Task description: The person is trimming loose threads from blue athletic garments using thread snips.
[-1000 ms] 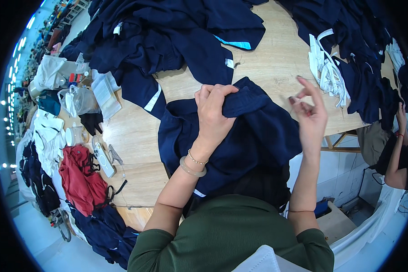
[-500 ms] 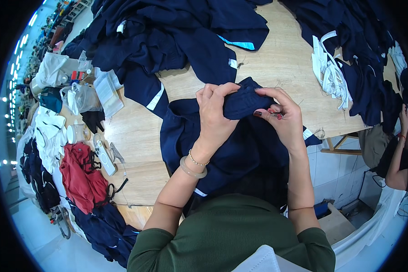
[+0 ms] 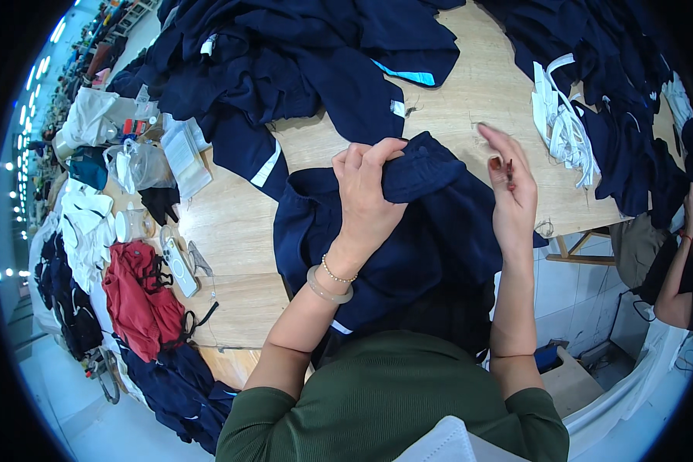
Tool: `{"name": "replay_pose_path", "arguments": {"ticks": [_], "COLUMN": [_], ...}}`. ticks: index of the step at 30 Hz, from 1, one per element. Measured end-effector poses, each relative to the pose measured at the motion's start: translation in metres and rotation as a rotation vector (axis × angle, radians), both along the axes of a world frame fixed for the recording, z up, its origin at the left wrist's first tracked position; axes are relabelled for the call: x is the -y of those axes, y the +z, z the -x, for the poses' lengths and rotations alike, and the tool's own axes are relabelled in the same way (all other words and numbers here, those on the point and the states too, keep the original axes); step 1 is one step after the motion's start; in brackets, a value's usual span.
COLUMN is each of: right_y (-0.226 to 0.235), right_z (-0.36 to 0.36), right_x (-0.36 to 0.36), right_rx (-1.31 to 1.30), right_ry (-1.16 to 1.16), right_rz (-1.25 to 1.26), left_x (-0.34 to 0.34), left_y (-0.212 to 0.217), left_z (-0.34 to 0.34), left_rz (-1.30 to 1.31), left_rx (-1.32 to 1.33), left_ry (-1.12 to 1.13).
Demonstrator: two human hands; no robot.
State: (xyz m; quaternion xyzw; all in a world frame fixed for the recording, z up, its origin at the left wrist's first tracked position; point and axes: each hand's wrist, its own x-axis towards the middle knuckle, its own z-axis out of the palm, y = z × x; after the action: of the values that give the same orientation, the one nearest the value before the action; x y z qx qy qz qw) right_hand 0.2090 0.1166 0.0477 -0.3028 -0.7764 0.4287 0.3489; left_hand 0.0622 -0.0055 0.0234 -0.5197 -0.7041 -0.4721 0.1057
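Observation:
My left hand (image 3: 364,181) is closed on the gathered waistband of a navy garment (image 3: 423,171), its fingers over the top and its thumb beneath. The rest of the garment hangs across the table edge and my lap. To the right of the waistband, apart from the cloth, is my right hand (image 3: 513,192). Its index finger reaches out while the other fingers curl in toward the palm. Something small and reddish shows among those curled fingers, too small to name beside the dark red nails.
A navy garment pile (image 3: 285,69) covers the table's far side. White strips (image 3: 562,127) and more navy cloth (image 3: 624,154) lie at right. To the left are a phone (image 3: 180,268), a red garment (image 3: 140,296) and plastic bags (image 3: 137,165). Another person's arm (image 3: 681,258) shows at far right.
My right hand has let go of the waistband and moved right, its index finger now stretched out. My left hand keeps its grip in nearly the same place.

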Motion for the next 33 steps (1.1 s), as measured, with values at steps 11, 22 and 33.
{"name": "replay_pose_path", "arguments": {"ticks": [11, 22, 33], "right_y": [-0.020, -0.020, -0.029], "right_z": [0.033, 0.040, 0.036], "right_x": [0.023, 0.022, 0.018], "right_rx": [-0.198, -0.299, -0.230], "right_ry": [0.193, 0.231, 0.255], "right_rz": [0.555, 0.573, 0.560], "left_x": [0.010, 0.021, 0.018], "left_y": [0.044, 0.048, 0.047], "left_z": [-0.003, 0.000, 0.001], "left_rz": [0.220, 0.119, 0.025], "left_rx": [0.668, 1.021, 1.094], "left_ry": [-0.373, -0.434, -0.551]}}
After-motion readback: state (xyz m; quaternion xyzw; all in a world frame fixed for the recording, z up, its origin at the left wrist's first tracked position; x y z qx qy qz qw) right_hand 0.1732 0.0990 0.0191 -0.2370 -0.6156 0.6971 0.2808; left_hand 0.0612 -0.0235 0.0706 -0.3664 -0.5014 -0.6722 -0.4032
